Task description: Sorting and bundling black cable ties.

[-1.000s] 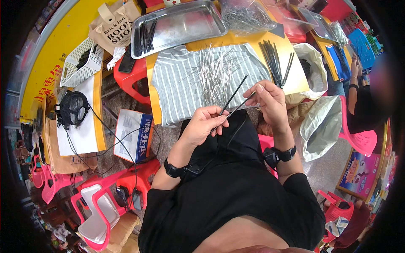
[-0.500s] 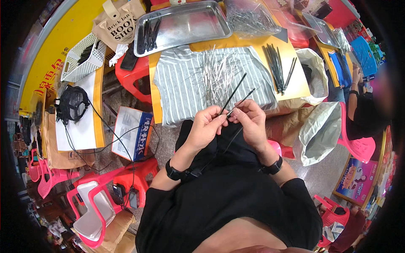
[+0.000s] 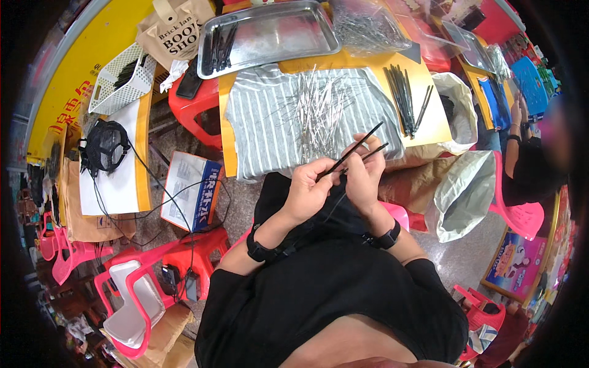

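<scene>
Between the thumb and fingers of my left hand (image 3: 310,190) is a thin black stick (image 3: 362,140), slanting up to the right. Close beside it, my right hand (image 3: 365,179) pinches a second thin black stick (image 3: 375,149). Both hands are closed and nearly touch above my lap; where the sticks meet the fingertips is partly hidden. Just beyond lies a loose heap of thin silvery wires (image 3: 316,107) on a grey striped cloth (image 3: 257,116). To its right, a bundle of similar black sticks (image 3: 400,101) rests on the yellow tabletop.
Behind the cloth stand a metal tray (image 3: 276,40) with black sticks and a clear bag (image 3: 368,27) of thin pieces. A white basket (image 3: 119,92), a red stool (image 3: 196,107) and trailing cables are on the left. Open sacks (image 3: 463,196) and another person (image 3: 534,159) are at right.
The black sticks have swung to slant more toward the right. My right hand has turned, its fingers now raised along them; my left hand has shifted slightly right.
</scene>
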Demonstrator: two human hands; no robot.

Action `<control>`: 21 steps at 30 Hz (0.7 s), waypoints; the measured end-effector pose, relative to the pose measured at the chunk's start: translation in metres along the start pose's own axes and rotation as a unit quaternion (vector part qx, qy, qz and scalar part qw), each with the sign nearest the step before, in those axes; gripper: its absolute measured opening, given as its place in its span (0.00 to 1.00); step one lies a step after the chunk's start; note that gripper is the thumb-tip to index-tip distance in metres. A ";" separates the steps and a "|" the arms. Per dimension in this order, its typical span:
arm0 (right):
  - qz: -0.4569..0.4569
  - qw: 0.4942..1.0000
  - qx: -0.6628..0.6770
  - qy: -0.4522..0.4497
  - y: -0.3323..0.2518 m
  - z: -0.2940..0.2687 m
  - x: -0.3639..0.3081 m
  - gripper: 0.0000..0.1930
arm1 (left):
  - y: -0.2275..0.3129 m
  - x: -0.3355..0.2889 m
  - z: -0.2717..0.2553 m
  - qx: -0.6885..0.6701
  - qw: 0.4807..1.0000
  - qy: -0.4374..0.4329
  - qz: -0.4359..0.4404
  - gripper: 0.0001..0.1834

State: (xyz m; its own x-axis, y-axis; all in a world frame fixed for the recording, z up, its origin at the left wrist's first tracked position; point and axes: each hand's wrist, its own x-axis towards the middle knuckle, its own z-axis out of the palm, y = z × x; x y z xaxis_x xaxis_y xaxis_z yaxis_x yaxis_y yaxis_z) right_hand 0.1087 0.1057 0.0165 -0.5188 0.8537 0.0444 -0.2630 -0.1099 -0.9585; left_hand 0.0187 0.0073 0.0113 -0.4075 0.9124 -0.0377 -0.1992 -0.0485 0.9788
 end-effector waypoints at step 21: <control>-0.110 0.970 -0.212 0.055 -0.031 -0.082 0.038 0.04 | 0.072 0.227 -0.252 0.715 0.618 0.322 0.060 0.15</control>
State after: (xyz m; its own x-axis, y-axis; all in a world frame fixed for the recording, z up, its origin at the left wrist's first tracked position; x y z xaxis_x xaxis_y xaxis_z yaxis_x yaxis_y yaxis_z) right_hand 0.1639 0.1837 0.0251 -0.3920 0.8847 0.2523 0.0122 0.2792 -0.9601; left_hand -0.3128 0.1080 0.0226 -0.7044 0.5645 0.4304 0.6706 0.7280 0.1427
